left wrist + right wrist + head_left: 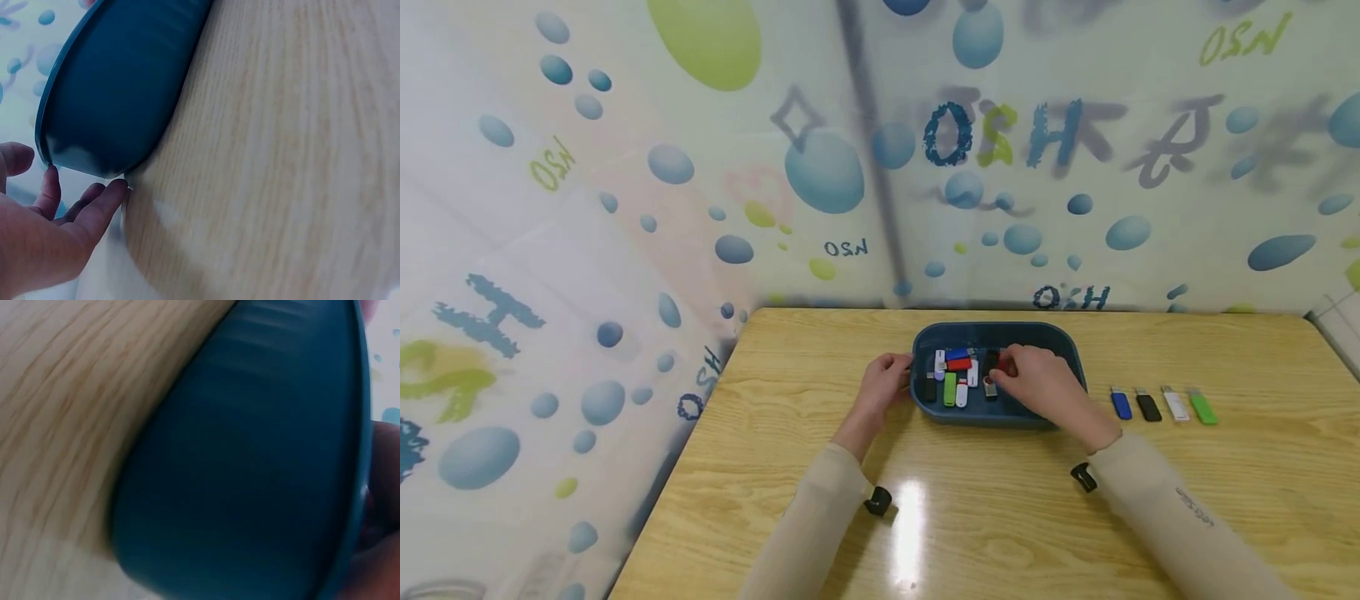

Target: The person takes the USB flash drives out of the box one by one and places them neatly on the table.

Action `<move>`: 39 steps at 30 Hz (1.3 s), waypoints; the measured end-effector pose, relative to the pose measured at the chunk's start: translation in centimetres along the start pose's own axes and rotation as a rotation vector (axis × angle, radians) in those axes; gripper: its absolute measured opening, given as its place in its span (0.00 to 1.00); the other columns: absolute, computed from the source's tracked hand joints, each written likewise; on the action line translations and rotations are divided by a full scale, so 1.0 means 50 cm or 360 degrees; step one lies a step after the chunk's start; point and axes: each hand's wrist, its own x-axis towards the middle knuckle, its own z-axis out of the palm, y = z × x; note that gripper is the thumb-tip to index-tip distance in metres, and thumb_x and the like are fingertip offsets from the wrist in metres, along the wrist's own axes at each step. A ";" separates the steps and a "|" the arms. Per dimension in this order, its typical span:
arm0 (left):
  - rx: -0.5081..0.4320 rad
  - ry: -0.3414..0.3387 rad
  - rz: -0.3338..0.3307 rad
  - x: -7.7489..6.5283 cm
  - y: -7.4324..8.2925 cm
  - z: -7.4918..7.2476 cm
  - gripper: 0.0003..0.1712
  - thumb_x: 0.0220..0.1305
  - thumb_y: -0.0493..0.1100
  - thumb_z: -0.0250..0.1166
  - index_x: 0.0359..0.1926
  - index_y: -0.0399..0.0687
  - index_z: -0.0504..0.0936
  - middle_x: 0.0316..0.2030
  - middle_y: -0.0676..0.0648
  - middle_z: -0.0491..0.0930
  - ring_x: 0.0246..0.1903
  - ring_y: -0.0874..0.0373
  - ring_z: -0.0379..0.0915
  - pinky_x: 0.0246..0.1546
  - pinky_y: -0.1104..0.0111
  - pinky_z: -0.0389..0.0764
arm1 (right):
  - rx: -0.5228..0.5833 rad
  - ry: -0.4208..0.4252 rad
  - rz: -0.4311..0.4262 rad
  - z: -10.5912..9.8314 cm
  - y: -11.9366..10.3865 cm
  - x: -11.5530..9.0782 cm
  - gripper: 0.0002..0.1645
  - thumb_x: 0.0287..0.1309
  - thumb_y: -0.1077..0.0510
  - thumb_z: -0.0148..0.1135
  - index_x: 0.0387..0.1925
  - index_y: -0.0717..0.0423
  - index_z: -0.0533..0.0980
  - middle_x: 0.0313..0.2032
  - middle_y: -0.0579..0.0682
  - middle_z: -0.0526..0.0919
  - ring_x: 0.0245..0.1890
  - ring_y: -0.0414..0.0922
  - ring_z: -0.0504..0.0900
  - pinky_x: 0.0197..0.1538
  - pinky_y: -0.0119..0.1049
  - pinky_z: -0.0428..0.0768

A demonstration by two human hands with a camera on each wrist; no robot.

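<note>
Nearest me, my two pale sleeves (820, 517) run off the bottom edge; the right bears small dark lettering (1195, 508) too small to read surely. A small black piece (877, 501) shows at each cuff, two in all. My left hand (883, 385) has its fingers loosely extended, fingertips touching the left end of the dark blue basin (1000, 422), thumb apart. My right hand (1037, 379) reaches over the basin's near rim, fingers bent down among the USB sticks (951, 389); I cannot tell whether they grip one, since they cover that spot. In the right wrist view the basin's wall hides most of that hand, and the rest is dark and blurred.

The basin stands on the wooden table (760, 517), holding at least nine sticks at its left and middle: blue, red, green, black and several white. They overlap, so an exact count escapes me, and any brands are too small to read. Right of the basin lie four more in a row: one blue stick (1121, 405), one black stick (1147, 407), one white stick (1176, 405), one green stick (1203, 407).

Behind hangs a bubble-print sheet (827, 175), reading "H2O" in mirror writing; darker strokes on it are illegible.
</note>
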 end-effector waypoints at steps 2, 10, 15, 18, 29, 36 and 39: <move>0.0001 -0.0002 -0.0008 0.004 0.002 0.001 0.23 0.78 0.48 0.57 0.60 0.34 0.76 0.60 0.36 0.79 0.57 0.46 0.81 0.57 0.55 0.82 | -0.0041 -0.0039 0.0036 0.008 -0.003 0.009 0.19 0.69 0.49 0.67 0.44 0.64 0.80 0.27 0.50 0.79 0.25 0.46 0.74 0.26 0.38 0.72; 0.0082 -0.0002 -0.0026 0.007 0.009 0.005 0.25 0.77 0.46 0.58 0.67 0.35 0.74 0.61 0.37 0.78 0.56 0.45 0.79 0.56 0.54 0.83 | -0.0113 -0.0197 0.0113 0.030 -0.012 0.034 0.20 0.68 0.46 0.67 0.27 0.58 0.79 0.23 0.50 0.75 0.23 0.47 0.73 0.27 0.37 0.66; 0.0079 -0.0030 -0.0008 0.009 0.004 0.002 0.25 0.77 0.46 0.58 0.68 0.36 0.74 0.62 0.37 0.76 0.56 0.45 0.79 0.55 0.53 0.84 | -0.0143 -0.0237 0.0140 0.038 -0.019 0.043 0.21 0.68 0.48 0.67 0.25 0.58 0.78 0.20 0.50 0.71 0.21 0.47 0.72 0.25 0.36 0.65; 0.0081 -0.0056 0.0012 0.009 0.002 0.000 0.25 0.78 0.46 0.58 0.68 0.36 0.73 0.62 0.37 0.76 0.55 0.45 0.79 0.53 0.53 0.84 | -0.0174 -0.0228 0.0144 0.042 -0.023 0.048 0.19 0.67 0.49 0.68 0.28 0.60 0.79 0.21 0.50 0.73 0.22 0.47 0.73 0.26 0.36 0.67; 0.0071 -0.0106 0.0045 0.013 -0.001 -0.004 0.26 0.78 0.45 0.57 0.69 0.35 0.72 0.63 0.35 0.75 0.57 0.44 0.78 0.54 0.49 0.84 | -0.0222 -0.0186 0.0092 0.052 -0.021 0.050 0.13 0.66 0.55 0.69 0.33 0.63 0.82 0.27 0.52 0.77 0.25 0.48 0.75 0.27 0.36 0.71; 0.0074 -0.0116 0.0039 0.012 0.002 -0.003 0.26 0.79 0.45 0.57 0.69 0.35 0.71 0.64 0.35 0.75 0.58 0.44 0.78 0.55 0.49 0.83 | -0.0188 -0.0227 0.0079 0.041 -0.023 0.046 0.15 0.65 0.59 0.66 0.22 0.56 0.77 0.21 0.49 0.71 0.22 0.46 0.71 0.26 0.35 0.65; 0.0068 -0.0118 0.0033 0.011 0.001 -0.004 0.26 0.79 0.45 0.57 0.70 0.35 0.71 0.64 0.35 0.74 0.58 0.43 0.77 0.56 0.49 0.83 | -0.0164 -0.0221 0.0061 0.035 -0.024 0.041 0.15 0.64 0.60 0.66 0.21 0.56 0.75 0.20 0.47 0.66 0.21 0.45 0.68 0.25 0.35 0.62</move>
